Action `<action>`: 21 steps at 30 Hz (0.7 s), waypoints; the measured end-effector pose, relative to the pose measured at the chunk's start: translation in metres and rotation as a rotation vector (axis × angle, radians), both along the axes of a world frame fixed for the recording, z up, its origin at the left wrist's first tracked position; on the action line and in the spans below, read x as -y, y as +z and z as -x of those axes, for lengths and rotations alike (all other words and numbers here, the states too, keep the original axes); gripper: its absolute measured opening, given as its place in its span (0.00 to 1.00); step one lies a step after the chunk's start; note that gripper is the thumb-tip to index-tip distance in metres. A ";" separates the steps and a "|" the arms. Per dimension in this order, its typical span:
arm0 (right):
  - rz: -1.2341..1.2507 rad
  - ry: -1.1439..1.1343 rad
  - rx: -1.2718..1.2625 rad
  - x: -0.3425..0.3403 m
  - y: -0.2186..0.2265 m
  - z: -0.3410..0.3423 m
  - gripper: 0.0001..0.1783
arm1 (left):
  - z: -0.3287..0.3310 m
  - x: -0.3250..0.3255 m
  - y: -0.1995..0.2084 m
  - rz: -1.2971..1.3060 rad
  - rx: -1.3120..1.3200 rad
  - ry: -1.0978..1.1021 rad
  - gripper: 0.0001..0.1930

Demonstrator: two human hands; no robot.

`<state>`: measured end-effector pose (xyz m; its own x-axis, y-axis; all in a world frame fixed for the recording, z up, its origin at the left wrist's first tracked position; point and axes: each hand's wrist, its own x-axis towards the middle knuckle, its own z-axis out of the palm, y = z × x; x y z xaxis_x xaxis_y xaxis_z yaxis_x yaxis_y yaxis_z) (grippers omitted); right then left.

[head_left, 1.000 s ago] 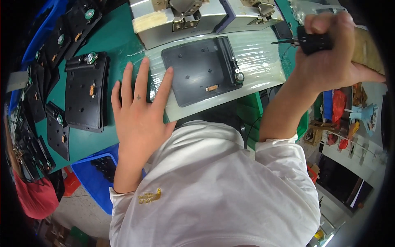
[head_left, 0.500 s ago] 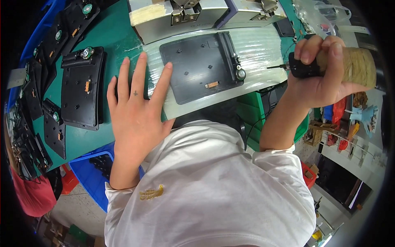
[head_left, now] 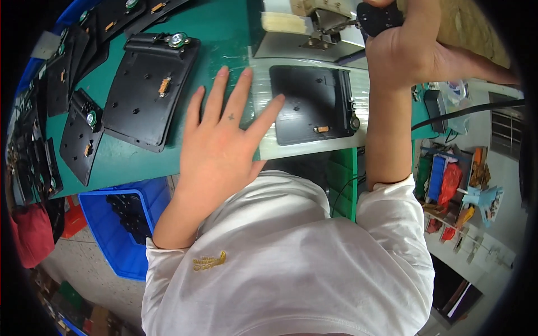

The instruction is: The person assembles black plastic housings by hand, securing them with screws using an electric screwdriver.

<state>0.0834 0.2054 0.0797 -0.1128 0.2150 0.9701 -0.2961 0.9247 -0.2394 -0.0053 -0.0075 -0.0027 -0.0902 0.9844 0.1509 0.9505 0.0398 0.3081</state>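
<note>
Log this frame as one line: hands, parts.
left hand: flat, open on green mat | right hand: grips black tool | black panel: between hands

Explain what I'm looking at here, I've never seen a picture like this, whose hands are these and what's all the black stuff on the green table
This view comes from a wide-angle camera worn on a person's head, looking down, so straight edges bend near the rim. The white shirt at the bottom is the person's own, and both bare arms come up from it.

The left hand lies open and flat, fingers spread, on the green table. Its fingertips reach a pale ribbed sheet carrying a black plastic panel.

The right hand is raised and closed around a dark tool handle near a grey metal fixture.

More black panels are laid out to the left. A blue bin sits below the table edge.
</note>
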 end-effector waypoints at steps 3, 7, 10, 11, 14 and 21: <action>0.049 -0.017 -0.035 -0.002 -0.007 0.008 0.43 | 0.002 0.001 0.000 0.003 0.033 -0.010 0.51; 0.026 -0.065 0.043 -0.015 -0.006 0.012 0.45 | 0.004 0.001 0.000 0.008 0.033 -0.020 0.52; 0.248 0.449 -0.622 -0.031 -0.009 0.014 0.13 | 0.003 -0.001 0.000 0.010 0.034 -0.035 0.52; 0.172 0.119 -0.275 -0.010 -0.009 0.019 0.29 | 0.004 -0.001 -0.002 0.009 0.032 -0.032 0.52; 0.128 -0.130 0.057 0.002 -0.011 0.015 0.46 | 0.003 -0.001 0.000 0.008 0.029 -0.025 0.51; 0.604 0.067 0.365 0.035 0.003 -0.017 0.45 | 0.000 -0.001 -0.002 0.008 0.026 -0.006 0.49</action>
<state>0.1009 0.1701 0.0831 -0.4395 0.6850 0.5811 -0.1506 0.5816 -0.7994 -0.0050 -0.0067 -0.0049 -0.0877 0.9861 0.1408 0.9426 0.0364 0.3320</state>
